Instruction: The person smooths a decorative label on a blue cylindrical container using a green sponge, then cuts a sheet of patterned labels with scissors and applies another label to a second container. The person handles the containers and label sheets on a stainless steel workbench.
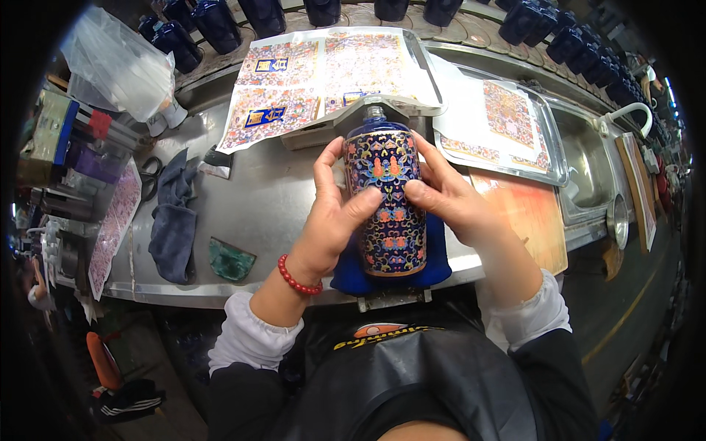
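Note:
A dark blue bottle (386,202) with a patterned decal of coloured flowers and gold scrolls lies in front of me, its neck pointing away. My left hand (334,202) is closed round its left side, the thumb pressed on the decal. Around the right side wraps my right hand (450,197), its thumb also on the front. Both thumbs rest at about mid-height, slightly apart. Beneath the bottle shows a plain blue rounded object (435,257), mostly hidden. Just beyond the neck, printed decal sheets (360,62) lie overlapping.
A metal tray (557,147) with more decal sheets stands right, near a sink (588,158) and a wooden board (526,213). To the left are a blue-grey cloth (173,220), a green scraper-like piece (230,259) and scissors (151,176). Several blue bottles (217,26) line the back.

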The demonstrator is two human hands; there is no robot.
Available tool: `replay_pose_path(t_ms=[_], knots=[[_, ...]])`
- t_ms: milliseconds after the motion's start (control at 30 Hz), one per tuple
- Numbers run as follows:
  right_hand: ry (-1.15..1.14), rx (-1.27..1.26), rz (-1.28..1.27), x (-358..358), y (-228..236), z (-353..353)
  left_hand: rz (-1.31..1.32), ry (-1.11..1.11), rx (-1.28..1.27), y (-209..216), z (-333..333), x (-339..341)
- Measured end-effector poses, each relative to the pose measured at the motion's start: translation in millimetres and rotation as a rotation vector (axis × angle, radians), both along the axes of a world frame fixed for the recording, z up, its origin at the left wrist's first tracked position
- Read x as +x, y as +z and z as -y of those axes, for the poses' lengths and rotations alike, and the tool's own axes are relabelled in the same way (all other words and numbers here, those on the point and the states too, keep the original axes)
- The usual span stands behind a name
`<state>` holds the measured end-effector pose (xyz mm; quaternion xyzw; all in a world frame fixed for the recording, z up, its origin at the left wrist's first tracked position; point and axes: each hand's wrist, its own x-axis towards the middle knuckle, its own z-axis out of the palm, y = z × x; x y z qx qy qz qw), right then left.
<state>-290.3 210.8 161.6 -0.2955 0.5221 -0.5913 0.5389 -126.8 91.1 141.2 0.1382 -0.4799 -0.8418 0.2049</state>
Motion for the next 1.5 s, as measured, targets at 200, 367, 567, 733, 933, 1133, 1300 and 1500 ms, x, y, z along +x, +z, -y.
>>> replay_pose_path(t_ms=[200,367,567,733,933,1133,1300,1500], knots=[[0.005,-0.033,-0.01,2.1,0.7,-1.6,-0.007,-0.003,-0.009,-0.7,2.2,-5.2],[-0.037,-0.004,-0.066,5.6,-0.4,2.3,0.015,0.017,-0.08,0.3,3.3,-7.4],[-0.023,-0.067,-0.021,2.8,-7.3,-2.5,0.137,0.062,-0.401,9.1,-1.7,-5.6],[-0.007,-0.104,-0.064,2.0,-11.5,-4.3,0.3,0.334,-1.087,5.3,-17.5,-14.3],[-0.021,-0.106,-0.149,7.0,-6.5,-5.2,0.237,0.285,-0.858,1.9,-17.1,-14.1],[-0.036,-0.111,-0.168,8.6,-7.8,-4.6,0.188,0.261,-0.701,2.6,-16.6,-15.9],[-0.066,-0.094,-0.135,10.0,-12.2,-5.6,0.196,0.252,-0.606,15.2,-19.8,-17.7],[-0.06,-0.139,-0.011,9.2,-13.5,-6.1,0.392,0.429,-1.107,10.9,-26.0,-26.1]])
